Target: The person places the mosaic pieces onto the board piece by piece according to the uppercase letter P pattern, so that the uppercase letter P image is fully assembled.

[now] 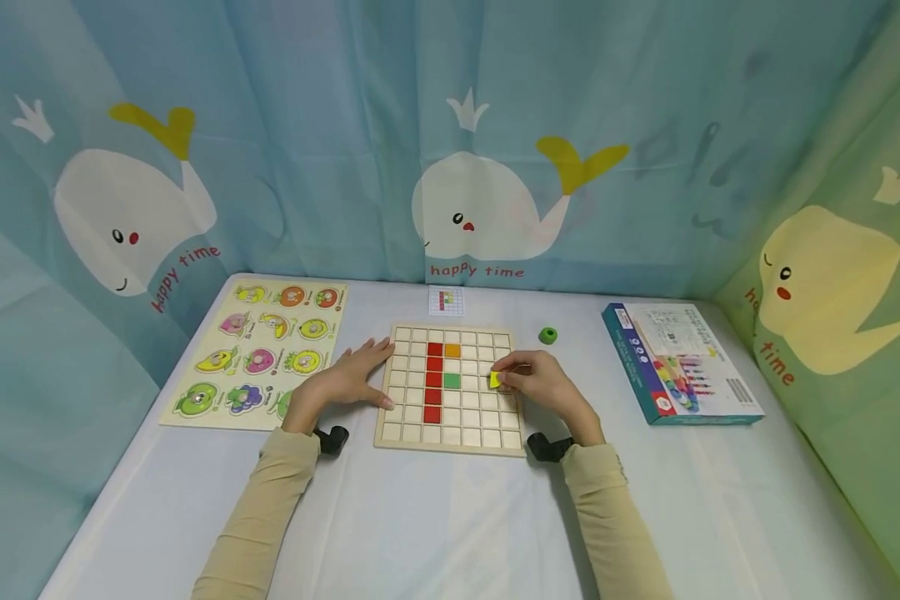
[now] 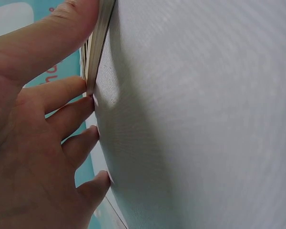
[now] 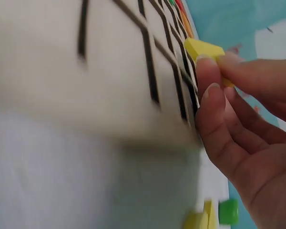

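A square wooden grid board (image 1: 470,448) lies on the table, with a column of red tiles (image 1: 434,379), an orange tile (image 1: 452,351) and a green tile (image 1: 452,381) set in its cells. My right hand (image 1: 546,385) pinches a small yellow tile (image 3: 203,48) between thumb and fingertips, over the board's right-hand cells. Spread fingers of my left hand (image 1: 348,381) rest at the board's left edge. In the left wrist view, the thumb lies against the board's side (image 2: 99,47) and the other fingertips touch the tabletop.
Left of the board lies a fruit picture puzzle (image 1: 258,340). A small pattern card (image 1: 446,301) sits behind the board. To the right are a green ring-shaped piece (image 1: 547,335) and a flat box (image 1: 682,362). Yellow pieces (image 3: 196,220) show low in the right wrist view.
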Available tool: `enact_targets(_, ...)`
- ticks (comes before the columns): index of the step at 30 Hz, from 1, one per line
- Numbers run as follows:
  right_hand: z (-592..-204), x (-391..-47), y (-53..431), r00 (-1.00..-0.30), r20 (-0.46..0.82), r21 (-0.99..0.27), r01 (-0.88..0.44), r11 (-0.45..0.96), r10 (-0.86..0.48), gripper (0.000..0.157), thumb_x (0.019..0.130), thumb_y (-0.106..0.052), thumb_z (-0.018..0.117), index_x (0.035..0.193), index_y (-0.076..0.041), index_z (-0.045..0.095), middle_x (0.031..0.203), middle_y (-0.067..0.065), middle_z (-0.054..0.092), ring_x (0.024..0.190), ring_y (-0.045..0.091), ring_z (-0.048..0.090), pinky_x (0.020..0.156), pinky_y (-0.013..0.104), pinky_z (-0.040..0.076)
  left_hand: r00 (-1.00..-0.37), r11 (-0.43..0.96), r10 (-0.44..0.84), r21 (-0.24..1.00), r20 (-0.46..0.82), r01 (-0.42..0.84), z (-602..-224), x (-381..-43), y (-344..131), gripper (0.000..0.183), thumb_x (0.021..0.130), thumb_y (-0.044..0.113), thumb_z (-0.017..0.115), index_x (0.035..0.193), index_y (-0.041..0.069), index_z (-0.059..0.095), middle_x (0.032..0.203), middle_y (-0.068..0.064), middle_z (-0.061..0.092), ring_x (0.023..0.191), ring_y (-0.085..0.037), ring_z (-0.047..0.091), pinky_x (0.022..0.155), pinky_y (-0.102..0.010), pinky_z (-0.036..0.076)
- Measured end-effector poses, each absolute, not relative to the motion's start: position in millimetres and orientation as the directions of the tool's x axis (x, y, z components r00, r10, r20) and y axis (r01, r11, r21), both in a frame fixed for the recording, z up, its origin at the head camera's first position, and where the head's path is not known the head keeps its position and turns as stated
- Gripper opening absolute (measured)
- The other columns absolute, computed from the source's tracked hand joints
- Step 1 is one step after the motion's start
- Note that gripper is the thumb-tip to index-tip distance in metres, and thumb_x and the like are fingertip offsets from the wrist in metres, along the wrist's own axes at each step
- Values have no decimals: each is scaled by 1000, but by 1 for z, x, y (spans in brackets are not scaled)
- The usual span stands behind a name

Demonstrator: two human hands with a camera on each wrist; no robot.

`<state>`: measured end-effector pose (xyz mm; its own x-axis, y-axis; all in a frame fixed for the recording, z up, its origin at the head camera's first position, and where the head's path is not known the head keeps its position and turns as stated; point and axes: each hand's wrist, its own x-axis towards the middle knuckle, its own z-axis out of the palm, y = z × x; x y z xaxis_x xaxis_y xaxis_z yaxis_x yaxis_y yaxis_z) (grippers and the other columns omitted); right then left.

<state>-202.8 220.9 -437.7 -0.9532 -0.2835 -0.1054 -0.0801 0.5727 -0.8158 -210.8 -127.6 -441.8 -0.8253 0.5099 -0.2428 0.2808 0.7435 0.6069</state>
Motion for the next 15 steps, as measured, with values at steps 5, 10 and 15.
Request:
enact_targets(5, -440, -202, 202, -951, -99, -837, -81, 542, -294, 18, 99, -1, 63, 112, 3, 74, 114, 21, 73, 92, 23, 75, 79, 29, 64, -828, 741, 508, 610, -237, 280, -442, -211, -129, 102, 85, 29, 84, 162, 0, 23, 172, -18, 14, 159, -41, 4, 129, -61, 1)
enact_targets(10, -440, -201, 187, -952, -70, -827, -111, 551, -297, 14, 98, 0, 64, 109, 3, 73, 106, 18, 74, 84, 20, 74, 75, 30, 63, -829, 742, 507, 608, -234, 282, -442, -211, -130, 103, 85, 30, 85, 162, 0, 24, 172, -19, 14, 159, -42, 5, 129, -62, 2)
enact_targets(15, -440, -199, 177, -956, -60, -791, -130, 598, -287, 12, 98, -2, 65, 106, 2, 73, 100, 14, 75, 81, 18, 72, 73, 30, 61, -827, 743, 508, 608, -241, 279, -443, -211, -129, 103, 85, 31, 84, 163, 1, 23, 172, -18, 14, 160, -40, 5, 129, -61, 1)
